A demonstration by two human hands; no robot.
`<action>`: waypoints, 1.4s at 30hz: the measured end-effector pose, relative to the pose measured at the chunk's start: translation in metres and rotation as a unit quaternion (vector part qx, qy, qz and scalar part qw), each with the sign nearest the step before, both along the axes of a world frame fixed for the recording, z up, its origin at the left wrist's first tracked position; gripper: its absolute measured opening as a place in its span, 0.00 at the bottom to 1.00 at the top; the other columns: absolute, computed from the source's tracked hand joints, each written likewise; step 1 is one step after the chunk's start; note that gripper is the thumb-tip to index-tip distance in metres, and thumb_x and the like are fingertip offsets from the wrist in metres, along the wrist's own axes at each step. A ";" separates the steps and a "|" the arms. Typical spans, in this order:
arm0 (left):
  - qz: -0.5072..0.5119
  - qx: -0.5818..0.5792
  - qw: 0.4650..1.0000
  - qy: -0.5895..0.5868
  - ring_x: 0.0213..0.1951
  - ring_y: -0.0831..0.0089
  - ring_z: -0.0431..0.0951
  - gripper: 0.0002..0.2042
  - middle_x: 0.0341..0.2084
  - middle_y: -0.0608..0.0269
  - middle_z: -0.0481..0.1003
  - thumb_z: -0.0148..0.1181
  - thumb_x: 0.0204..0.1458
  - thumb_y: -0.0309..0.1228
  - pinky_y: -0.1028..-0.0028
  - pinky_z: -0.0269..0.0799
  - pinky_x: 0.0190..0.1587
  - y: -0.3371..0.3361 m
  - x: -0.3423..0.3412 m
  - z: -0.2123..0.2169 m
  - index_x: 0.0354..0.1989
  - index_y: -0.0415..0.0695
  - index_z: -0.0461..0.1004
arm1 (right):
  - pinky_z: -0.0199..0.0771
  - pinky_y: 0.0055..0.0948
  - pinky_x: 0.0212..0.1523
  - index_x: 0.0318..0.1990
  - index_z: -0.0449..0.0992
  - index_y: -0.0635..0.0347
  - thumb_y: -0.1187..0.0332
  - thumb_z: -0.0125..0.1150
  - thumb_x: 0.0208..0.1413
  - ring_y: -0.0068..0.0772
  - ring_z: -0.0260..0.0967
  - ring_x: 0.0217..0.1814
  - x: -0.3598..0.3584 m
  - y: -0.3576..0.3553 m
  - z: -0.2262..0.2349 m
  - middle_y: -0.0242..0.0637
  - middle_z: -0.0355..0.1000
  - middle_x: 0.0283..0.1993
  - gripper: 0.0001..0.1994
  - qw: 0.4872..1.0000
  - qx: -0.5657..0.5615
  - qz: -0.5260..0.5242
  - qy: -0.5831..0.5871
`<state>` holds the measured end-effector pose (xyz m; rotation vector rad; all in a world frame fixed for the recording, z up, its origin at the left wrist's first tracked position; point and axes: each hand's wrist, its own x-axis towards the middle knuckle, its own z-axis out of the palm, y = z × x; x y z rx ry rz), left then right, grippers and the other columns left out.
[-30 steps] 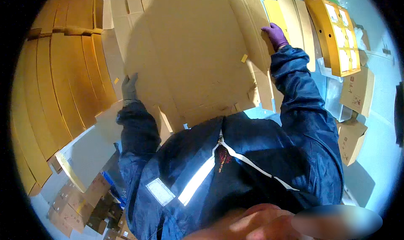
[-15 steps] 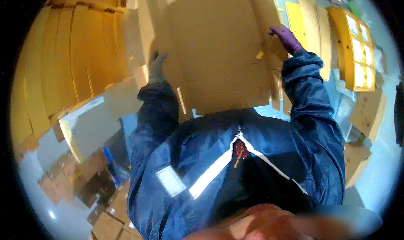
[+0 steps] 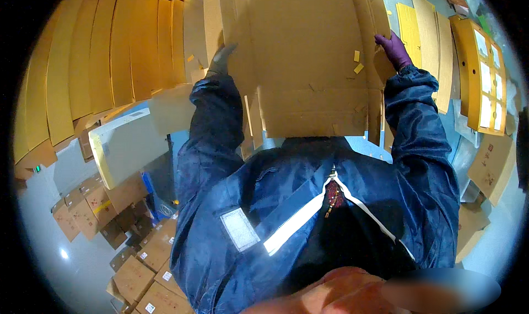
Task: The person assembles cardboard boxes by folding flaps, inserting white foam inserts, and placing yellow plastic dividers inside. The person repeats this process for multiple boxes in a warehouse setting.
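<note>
Pale floor (image 3: pixel 77 270) surrounds the work. Cardboard sheet (image 3: pixel 306 49) at 12 o'clock. Box (image 3: pixel 487 168) at 3 o'clock carries red printing, not legible. Left hand (image 3: pixel 221 60), 11 o'clock, and right hand (image 3: pixel 395 50), 2 o'clock: fingers grasping the sheet's sides. Labels (image 3: pixel 144 255), 8 o'clock, too small to read.

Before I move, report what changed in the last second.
The left hand moved forward, away from the navy jacket; the near edge of the creased cardboard sheet shifted away too. The yellow cabinet-like unit appears farther right and lower. The right hand stays at the sheet's right edge.
</note>
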<state>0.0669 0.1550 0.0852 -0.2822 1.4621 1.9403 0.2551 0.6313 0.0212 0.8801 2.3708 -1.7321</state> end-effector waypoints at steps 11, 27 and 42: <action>0.058 -0.120 0.963 0.235 0.37 0.71 0.79 0.11 0.35 0.60 0.79 0.64 0.56 0.30 0.72 0.76 0.42 -0.029 -0.018 -0.066 0.44 0.38 0.76 | 0.73 0.41 0.49 0.53 0.70 0.68 0.55 0.62 0.54 0.50 0.75 0.44 -0.021 -0.018 -0.007 0.51 0.76 0.41 0.27 0.994 0.112 -0.020 -0.003; 0.065 -0.063 0.973 0.211 0.37 0.66 0.81 0.17 0.38 0.55 0.80 0.62 0.54 0.31 0.68 0.77 0.40 -0.040 -0.018 -0.043 0.50 0.36 0.74 | 0.73 0.42 0.51 0.53 0.69 0.65 0.54 0.60 0.55 0.50 0.75 0.50 -0.011 -0.019 0.004 0.50 0.77 0.47 0.25 0.990 0.132 -0.030 0.033; -0.220 -0.448 0.808 0.313 0.49 0.61 0.78 0.24 0.46 0.52 0.78 0.62 0.52 0.31 0.69 0.75 0.49 -0.065 -0.068 -0.050 0.58 0.38 0.70 | 0.68 0.32 0.60 0.67 0.62 0.60 0.66 0.65 0.55 0.36 0.69 0.58 0.001 0.018 0.038 0.40 0.72 0.55 0.32 0.992 -0.105 0.003 0.073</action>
